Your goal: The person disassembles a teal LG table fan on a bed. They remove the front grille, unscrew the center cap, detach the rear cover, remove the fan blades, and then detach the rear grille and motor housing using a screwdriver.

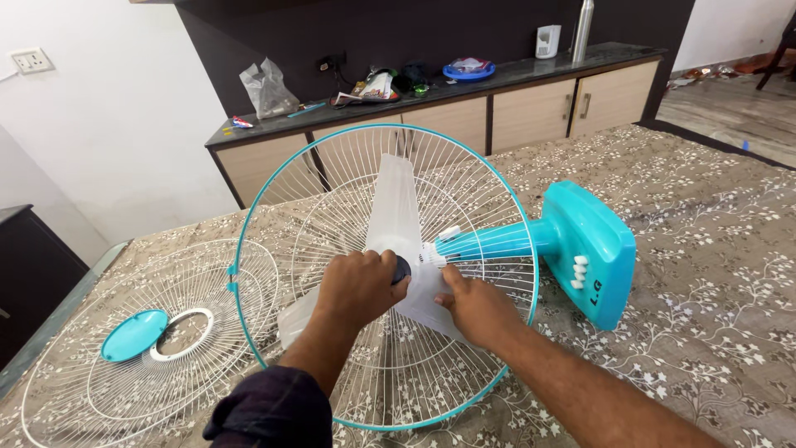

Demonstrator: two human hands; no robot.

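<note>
Your left hand (358,286) is clamped on the dark hub cap (401,270) at the centre of the fan blade (396,211); your right hand (474,305) presses flat on the blade just right of the cap, fingers together.

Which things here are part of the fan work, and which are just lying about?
In hand:
left hand on dark hub cap
right hand on translucent blade
rear guard
teal base
front guard

Lying about:
plastic bag
blue bowl
steel bottle
</note>
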